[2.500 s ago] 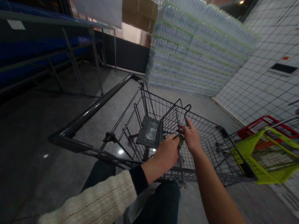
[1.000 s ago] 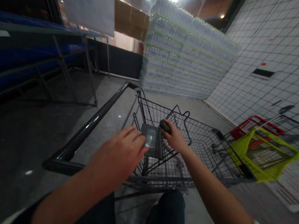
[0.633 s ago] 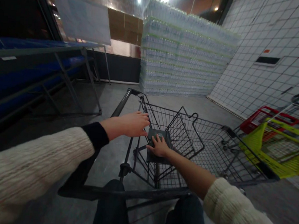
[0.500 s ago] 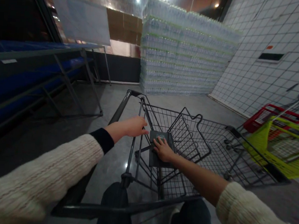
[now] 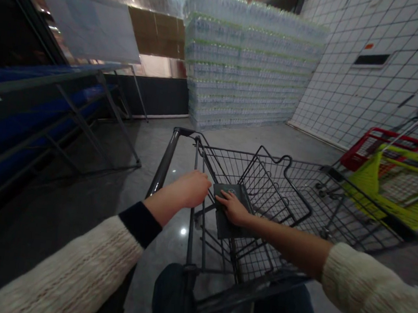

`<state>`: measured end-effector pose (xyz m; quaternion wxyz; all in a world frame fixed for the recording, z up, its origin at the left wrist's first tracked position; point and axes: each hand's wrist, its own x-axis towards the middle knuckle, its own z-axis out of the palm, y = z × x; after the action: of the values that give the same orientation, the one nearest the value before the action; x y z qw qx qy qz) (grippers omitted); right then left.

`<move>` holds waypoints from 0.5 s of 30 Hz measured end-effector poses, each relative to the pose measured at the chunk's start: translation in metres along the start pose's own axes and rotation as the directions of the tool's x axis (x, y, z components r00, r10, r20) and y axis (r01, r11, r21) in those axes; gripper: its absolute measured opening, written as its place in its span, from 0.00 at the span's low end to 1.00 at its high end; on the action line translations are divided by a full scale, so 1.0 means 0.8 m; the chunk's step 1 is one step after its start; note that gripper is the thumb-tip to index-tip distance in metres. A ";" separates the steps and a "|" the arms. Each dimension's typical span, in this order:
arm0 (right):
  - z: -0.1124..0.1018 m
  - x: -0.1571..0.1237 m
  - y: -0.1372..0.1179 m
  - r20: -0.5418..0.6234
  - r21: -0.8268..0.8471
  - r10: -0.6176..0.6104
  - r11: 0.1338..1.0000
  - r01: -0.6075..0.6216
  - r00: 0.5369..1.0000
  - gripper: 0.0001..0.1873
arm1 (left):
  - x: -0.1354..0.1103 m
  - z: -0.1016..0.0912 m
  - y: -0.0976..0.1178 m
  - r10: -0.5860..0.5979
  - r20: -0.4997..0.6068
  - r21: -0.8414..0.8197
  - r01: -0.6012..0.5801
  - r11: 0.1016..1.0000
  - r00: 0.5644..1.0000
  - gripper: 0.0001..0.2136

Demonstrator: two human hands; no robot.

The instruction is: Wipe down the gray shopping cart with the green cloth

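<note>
The right hand [image 5: 233,208] is laid, fingers extended, on the shopping-cart seat flap [image 5: 226,227]; whether the left hand [image 5: 194,189], just left, is clenched cannot be told.

The right hand [image 5: 234,210], gripping a dark green thing a second ago, now lies palm down on the seat panel [image 5: 225,228]. The left hand [image 5: 195,189], together with the right at first, is now apart from it, over the bars on the handle side, its fingers curled in more than half a second ago. The cart [image 5: 237,262] now sits more slanted in view.
</note>
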<state>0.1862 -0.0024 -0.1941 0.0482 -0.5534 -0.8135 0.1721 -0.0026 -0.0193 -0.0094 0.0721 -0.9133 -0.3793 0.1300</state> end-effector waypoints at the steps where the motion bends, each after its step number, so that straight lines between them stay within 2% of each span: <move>1: 0.000 0.005 0.000 -0.022 0.001 0.030 1.000 -0.030 0.999 0.33 | -0.002 -0.004 0.004 -0.007 0.034 0.004 0.007 1.000 0.999 0.12; 5: -0.014 0.052 -0.006 -0.080 -0.065 0.127 0.989 -0.132 0.989 0.33 | -0.008 -0.017 0.015 -0.013 0.085 0.038 0.010 0.999 0.996 0.13; 8: -0.028 0.067 -0.011 -0.079 -0.117 0.115 0.985 -0.124 0.990 0.30 | -0.011 -0.021 0.015 -0.006 0.083 0.029 0.004 1.000 0.997 0.13; 12: -0.036 0.039 -0.011 -0.008 -0.171 0.000 0.985 -0.002 1.000 0.26 | -0.016 -0.021 0.013 -0.005 0.067 -0.001 0.005 1.000 0.998 0.13; 15: -0.030 0.020 -0.009 0.051 -0.190 -0.070 0.979 0.078 0.996 0.28 | -0.020 -0.024 0.018 0.005 0.089 -0.012 -0.004 1.000 0.996 0.14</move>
<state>0.1803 0.0150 -0.1713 -0.0170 -0.5209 -0.8472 0.1032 0.0016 -0.0413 0.0089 0.0494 -0.9079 -0.3808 0.1683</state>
